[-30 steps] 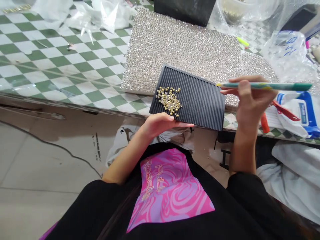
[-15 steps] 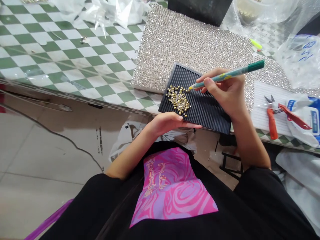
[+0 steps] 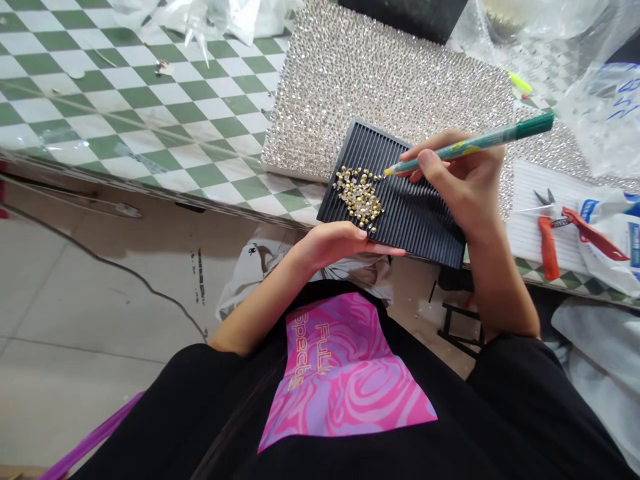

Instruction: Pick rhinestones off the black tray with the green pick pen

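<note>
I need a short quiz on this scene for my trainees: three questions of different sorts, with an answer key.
1. Fill in the blank: the ____ hand supports the near edge of the black ridged tray.
2. True or false: the gold rhinestones are spread evenly over the whole tray.
3. Where is the yellow tip of the pen-shaped tool in the right hand?
A) Over the red-handled snips
B) Beside the rhinestone cluster
C) Against the pink shirt print

Key:
1. Left; the left hand has its thumb at that edge.
2. False; they are clustered toward the tray's left end.
3. B
</note>
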Demonstrator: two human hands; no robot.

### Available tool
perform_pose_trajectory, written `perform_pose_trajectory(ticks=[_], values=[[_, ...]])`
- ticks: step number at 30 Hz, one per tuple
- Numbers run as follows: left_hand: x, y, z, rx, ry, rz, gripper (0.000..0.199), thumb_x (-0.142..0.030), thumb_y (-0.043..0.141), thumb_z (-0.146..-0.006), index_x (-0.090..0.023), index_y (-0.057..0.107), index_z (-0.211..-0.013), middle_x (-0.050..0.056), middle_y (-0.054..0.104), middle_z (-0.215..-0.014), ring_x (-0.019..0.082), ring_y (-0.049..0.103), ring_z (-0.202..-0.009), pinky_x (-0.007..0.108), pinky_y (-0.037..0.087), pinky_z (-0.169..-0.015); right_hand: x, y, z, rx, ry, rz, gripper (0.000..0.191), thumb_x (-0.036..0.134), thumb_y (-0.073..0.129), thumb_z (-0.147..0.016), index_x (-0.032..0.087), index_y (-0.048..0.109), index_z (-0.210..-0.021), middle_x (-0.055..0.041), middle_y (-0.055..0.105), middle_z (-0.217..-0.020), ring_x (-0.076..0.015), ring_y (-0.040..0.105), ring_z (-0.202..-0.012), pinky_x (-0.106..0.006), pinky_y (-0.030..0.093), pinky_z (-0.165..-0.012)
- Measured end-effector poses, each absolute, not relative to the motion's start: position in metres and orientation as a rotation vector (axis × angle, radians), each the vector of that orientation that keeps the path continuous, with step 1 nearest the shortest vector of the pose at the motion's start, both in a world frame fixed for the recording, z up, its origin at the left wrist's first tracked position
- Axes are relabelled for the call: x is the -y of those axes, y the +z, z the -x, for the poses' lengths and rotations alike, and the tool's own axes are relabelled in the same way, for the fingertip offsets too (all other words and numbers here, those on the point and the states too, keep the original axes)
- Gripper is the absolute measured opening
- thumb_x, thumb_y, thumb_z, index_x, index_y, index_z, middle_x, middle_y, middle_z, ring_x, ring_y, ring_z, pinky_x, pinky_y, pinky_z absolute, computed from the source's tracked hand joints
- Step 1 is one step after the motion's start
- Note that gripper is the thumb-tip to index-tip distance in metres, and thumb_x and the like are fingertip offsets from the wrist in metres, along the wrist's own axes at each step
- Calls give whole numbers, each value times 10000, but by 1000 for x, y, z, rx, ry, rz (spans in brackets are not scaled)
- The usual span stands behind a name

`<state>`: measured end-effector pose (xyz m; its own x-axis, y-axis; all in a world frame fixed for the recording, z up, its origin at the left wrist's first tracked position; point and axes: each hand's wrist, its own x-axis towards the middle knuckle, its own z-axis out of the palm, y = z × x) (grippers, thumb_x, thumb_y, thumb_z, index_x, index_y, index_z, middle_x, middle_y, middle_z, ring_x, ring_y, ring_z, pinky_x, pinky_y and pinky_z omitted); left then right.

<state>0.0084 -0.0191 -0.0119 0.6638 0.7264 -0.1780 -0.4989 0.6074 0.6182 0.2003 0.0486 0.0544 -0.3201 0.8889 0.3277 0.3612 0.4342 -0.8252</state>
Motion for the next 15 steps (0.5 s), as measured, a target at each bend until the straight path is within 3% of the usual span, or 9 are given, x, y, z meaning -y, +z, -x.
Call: perform_pose_trajectory(ticks=[6,11,15], values=[[19,-8,-9,-447,754,-544,273,-229,609,-642,-160,702,-889,34,760,-1058,349,609,-1306,607,436,-1148,-51,52,-201,1856,803,958,132,350,687,-898,250,731,-823,23,726,-772,-93,666,-631,-216,552,-557],[19,-8,-10,-445,756,-538,240,-235,628,-635,-149,698,-848,44,763,-1041,363,622,-1286,619,440,-1141,-51,50,-201,1826,844,1061,216,439,737,-883,233,711,-827,12,714,-790,-98,683,-689,-222,593,-640],[19,-9,-9,-461,757,-550,200,-241,629,-638,-156,693,-808,25,770,-992,341,665,-1218,592,476,-1115,-50,54,-201,1760,815,901,205,394,727,-904,208,725,-817,3,715,-753,-95,673,-628,-222,593,-602]])
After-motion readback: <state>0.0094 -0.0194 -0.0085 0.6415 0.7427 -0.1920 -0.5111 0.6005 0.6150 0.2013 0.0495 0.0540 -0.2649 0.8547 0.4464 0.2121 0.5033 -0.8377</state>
